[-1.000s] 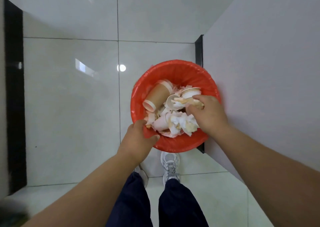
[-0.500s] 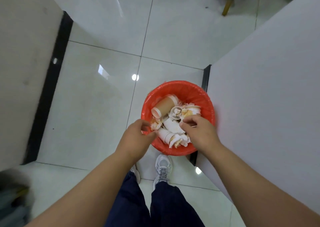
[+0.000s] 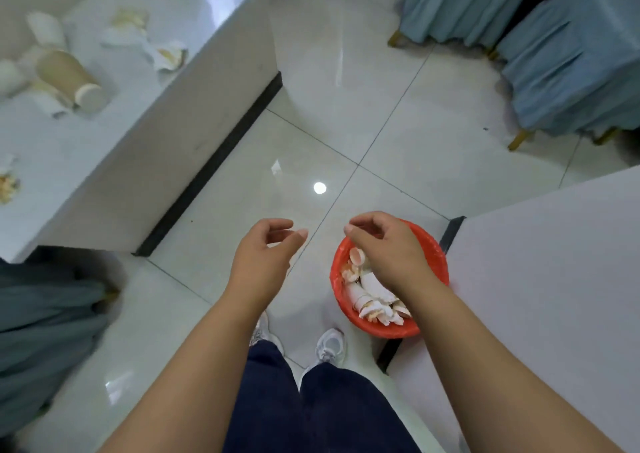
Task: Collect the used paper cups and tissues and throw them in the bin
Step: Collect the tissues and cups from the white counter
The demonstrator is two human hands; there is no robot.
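A red bin (image 3: 433, 248) stands on the floor beside a white wall, filled with crumpled cups and tissues (image 3: 372, 297). My right hand (image 3: 391, 248) hovers above the bin with loosely curled fingers and holds nothing. My left hand (image 3: 266, 255) hangs over the floor to the left of the bin, fingers relaxed and empty. On the white table (image 3: 79, 162) at upper left lie a brown paper cup (image 3: 67, 77) on its side, a white cup (image 3: 46, 30) and crumpled tissues (image 3: 162, 54).
Blue-covered chairs (image 3: 554, 54) stand at the upper right. A grey-blue covered chair (image 3: 45, 331) is at the left edge. The white wall (image 3: 554, 297) closes off the right. My legs and white shoes (image 3: 330, 345) stand on the glossy tiled floor.
Both hands have lifted out of the bin and let go of the rubbish. The view has swung up and left, bringing the table with cups into sight.
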